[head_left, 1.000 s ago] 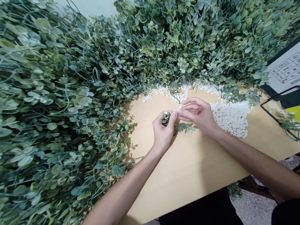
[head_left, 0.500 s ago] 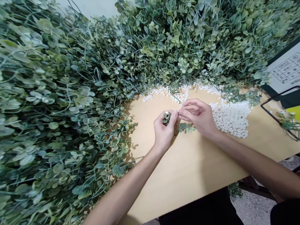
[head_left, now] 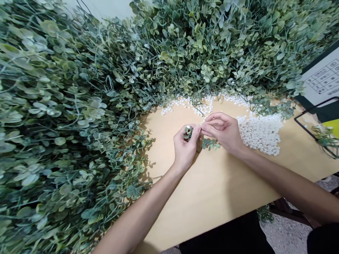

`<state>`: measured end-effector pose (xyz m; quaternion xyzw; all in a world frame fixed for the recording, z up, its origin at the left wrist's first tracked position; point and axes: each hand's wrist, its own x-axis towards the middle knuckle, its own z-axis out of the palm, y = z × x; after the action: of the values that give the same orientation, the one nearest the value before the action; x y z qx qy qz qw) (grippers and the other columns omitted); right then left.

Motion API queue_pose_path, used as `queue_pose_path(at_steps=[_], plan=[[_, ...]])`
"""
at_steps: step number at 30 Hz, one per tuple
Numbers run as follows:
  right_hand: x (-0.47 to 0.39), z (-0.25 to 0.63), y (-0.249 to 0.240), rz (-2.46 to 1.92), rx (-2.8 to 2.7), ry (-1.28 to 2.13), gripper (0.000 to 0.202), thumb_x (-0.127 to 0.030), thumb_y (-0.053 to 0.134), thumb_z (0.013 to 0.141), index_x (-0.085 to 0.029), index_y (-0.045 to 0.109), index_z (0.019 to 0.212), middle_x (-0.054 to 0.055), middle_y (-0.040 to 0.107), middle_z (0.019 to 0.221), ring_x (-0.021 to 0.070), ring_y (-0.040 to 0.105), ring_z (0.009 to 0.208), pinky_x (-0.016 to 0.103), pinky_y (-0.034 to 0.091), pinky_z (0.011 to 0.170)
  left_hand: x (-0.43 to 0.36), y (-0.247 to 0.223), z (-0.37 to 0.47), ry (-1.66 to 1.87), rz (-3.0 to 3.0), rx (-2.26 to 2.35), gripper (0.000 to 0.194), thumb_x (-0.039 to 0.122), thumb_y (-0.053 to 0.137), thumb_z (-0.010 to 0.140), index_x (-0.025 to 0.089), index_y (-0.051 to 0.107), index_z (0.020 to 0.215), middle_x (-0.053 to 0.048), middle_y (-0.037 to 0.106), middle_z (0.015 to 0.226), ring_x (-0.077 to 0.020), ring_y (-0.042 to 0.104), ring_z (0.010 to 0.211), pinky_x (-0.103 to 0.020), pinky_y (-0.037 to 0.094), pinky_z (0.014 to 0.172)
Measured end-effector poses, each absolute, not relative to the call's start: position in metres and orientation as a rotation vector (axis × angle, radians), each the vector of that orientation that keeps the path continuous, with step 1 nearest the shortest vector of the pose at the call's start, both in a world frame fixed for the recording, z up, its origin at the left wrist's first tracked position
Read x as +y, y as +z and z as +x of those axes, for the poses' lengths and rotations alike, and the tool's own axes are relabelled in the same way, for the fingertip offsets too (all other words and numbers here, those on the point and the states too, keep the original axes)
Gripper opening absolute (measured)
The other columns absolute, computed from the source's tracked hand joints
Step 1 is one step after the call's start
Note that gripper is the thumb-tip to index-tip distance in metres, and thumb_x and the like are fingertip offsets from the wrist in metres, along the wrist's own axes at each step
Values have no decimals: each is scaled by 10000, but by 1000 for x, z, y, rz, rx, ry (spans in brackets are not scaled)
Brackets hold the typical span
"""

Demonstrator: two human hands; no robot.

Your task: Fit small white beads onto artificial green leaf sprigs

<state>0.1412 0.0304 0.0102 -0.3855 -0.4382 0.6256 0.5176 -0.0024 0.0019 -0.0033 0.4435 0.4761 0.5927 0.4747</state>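
Observation:
Over the middle of the table, my left hand (head_left: 186, 144) is closed on an artificial leaf sprig (head_left: 210, 144), whose green leaves show on both sides of the thumb. A small white piece (head_left: 188, 127) sits among the leaves in its palm. My right hand (head_left: 222, 130) pinches with thumb and forefinger right at the left fingertips. What lies between those fingertips is too small and hidden to make out. Just right of the right hand spreads a pile of small white pieces (head_left: 261, 134) on the wooden table (head_left: 201, 197).
Heaps of artificial greenery (head_left: 74, 106) line the left side and back of the table. More white pieces (head_left: 202, 107) lie scattered along the back. At the right stand a dark board with a printed sheet (head_left: 324, 79) and a black wire frame (head_left: 304, 121).
Hardly anything differs. My right hand has shifted very slightly left, its fingertips still against those of my left hand.

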Motion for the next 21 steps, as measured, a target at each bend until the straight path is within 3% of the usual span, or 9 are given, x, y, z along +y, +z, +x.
queue_pose_path(at_steps=[5, 10, 15, 18, 21], plan=[[37, 147, 24, -933, -1107, 1423, 439, -439, 933, 724, -250, 681, 1030, 17, 792, 922, 220, 794, 883, 412, 683, 892, 2, -3, 0, 1491, 1093, 1180, 281, 462, 751, 919, 189, 684, 896, 9, 623, 727, -104, 580, 639, -237, 503, 640], [71, 180, 28, -1031, -1111, 1015, 333, -514, 794, 865, -277, 638, 1039, 45, 761, 1008, 226, 774, 991, 375, 660, 864, 5, -5, 2, 1587, 904, 1092, 342, 524, 756, 898, 250, 576, 997, 20, 652, 842, -123, 674, 747, -231, 561, 647], [107, 218, 6, -1239, -1350, 641, 237, -421, 748, 877, -241, 658, 1002, 45, 719, 887, 219, 722, 820, 362, 628, 703, 7, -4, 2, 1591, 842, 1107, 402, 547, 783, 865, 267, 540, 1020, 29, 633, 835, -122, 670, 748, -190, 528, 561], [110, 228, 0, -1347, -1776, 317, 133, -275, 647, 921, -206, 709, 1017, 88, 750, 940, 266, 695, 893, 429, 586, 840, 7, -4, 1, 1597, 829, 1108, 424, 553, 807, 839, 256, 583, 1041, 30, 630, 814, -100, 624, 681, -186, 520, 568], [106, 230, 1, -1370, -2072, 94, 282, -189, 497, 975, -157, 721, 1143, 157, 769, 1067, 343, 633, 1076, 489, 510, 963, 8, -8, 0, 1601, 805, 1107, 472, 550, 837, 807, 240, 644, 1106, 24, 643, 836, -92, 631, 708, -193, 537, 644]])
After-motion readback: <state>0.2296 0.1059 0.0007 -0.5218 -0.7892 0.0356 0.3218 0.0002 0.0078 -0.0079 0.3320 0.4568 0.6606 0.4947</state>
